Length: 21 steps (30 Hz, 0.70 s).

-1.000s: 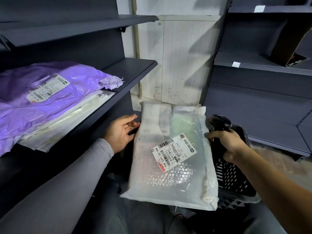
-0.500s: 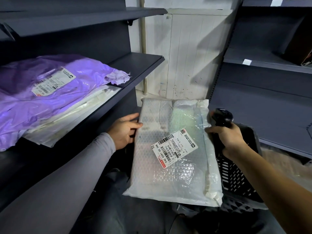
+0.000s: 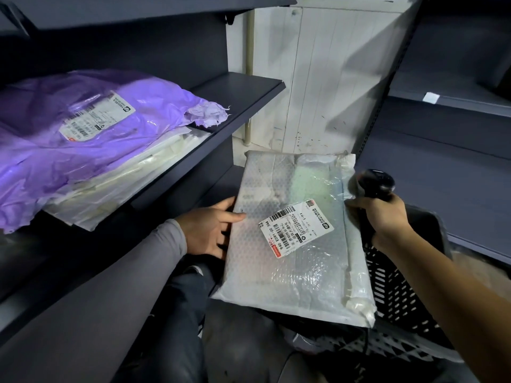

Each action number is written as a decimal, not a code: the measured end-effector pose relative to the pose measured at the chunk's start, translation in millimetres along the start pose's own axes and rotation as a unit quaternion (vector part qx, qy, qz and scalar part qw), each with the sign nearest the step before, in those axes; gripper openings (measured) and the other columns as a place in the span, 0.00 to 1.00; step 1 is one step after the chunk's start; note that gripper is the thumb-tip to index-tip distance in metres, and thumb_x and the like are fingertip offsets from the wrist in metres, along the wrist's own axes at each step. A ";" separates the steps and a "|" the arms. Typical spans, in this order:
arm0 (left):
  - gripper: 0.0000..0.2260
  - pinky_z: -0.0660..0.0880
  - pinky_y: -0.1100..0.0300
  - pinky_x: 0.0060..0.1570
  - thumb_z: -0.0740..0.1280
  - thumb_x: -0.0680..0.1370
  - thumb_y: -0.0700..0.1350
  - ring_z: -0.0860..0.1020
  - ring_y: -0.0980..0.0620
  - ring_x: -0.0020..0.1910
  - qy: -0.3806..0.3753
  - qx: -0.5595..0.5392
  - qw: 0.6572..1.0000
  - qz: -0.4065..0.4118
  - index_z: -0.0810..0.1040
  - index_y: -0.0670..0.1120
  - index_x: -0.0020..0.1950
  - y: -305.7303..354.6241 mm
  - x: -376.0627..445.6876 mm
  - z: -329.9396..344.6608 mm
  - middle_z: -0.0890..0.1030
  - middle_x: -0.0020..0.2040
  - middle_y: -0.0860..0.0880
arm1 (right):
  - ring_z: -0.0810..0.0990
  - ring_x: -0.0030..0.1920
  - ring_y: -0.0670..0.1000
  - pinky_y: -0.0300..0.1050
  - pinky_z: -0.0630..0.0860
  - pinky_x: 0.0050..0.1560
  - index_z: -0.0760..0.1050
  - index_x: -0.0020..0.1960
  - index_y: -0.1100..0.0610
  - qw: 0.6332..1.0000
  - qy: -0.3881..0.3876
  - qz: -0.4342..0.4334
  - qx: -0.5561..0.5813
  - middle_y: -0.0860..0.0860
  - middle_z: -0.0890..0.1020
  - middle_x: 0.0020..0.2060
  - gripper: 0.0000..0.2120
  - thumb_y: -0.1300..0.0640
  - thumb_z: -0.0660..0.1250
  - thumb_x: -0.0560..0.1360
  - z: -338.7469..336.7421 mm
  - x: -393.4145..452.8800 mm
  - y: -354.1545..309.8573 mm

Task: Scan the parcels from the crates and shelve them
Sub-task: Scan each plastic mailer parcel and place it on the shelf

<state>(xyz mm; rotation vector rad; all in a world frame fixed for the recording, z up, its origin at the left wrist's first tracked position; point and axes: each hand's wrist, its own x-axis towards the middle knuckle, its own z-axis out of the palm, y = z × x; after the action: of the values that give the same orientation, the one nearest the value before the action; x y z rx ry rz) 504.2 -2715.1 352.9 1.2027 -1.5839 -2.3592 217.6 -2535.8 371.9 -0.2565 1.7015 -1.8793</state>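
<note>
Shelf [image 3: 243, 87] at left already carries a purple parcel [image 3: 91, 150] stacked on pale ones. Bubble-wrapped parcel [image 3: 293, 244] lies across the crate's [image 3: 401, 299] near rim, left hand [image 3: 210, 230] pinching its edge, right hand [image 3: 378, 214] gripping the scanner [image 3: 373, 183]. Scanning looks underway, probably unfinished; shelving remains.

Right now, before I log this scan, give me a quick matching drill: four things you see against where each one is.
Things:
1. purple parcel
2. bubble-wrap parcel
3. scanner
4. black crate

Places:
A. gripped in the right hand
B. under the bubble-wrap parcel, lower right
C. top of the stack on the left shelf
D. held at its edge by the left hand

Pairs: 1-C, 2-D, 3-A, 4-B
</note>
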 end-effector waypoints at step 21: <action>0.16 0.81 0.47 0.42 0.68 0.80 0.38 0.83 0.47 0.42 0.050 0.004 0.996 0.071 0.80 0.51 0.65 8.8 -23.6 -3.5 0.84 0.52 0.48 | 0.83 0.42 0.62 0.58 0.80 0.47 0.81 0.54 0.62 0.994 -0.081 -0.023 -0.076 0.61 0.84 0.43 0.11 0.72 0.71 0.73 -1.1 -30.8 -23.1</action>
<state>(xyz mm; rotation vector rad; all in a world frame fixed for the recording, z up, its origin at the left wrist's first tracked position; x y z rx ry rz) 519.6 -2711.5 372.8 1.1495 -1.5931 -2.1729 235.4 -2518.1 401.2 -0.4987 1.7425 -1.7126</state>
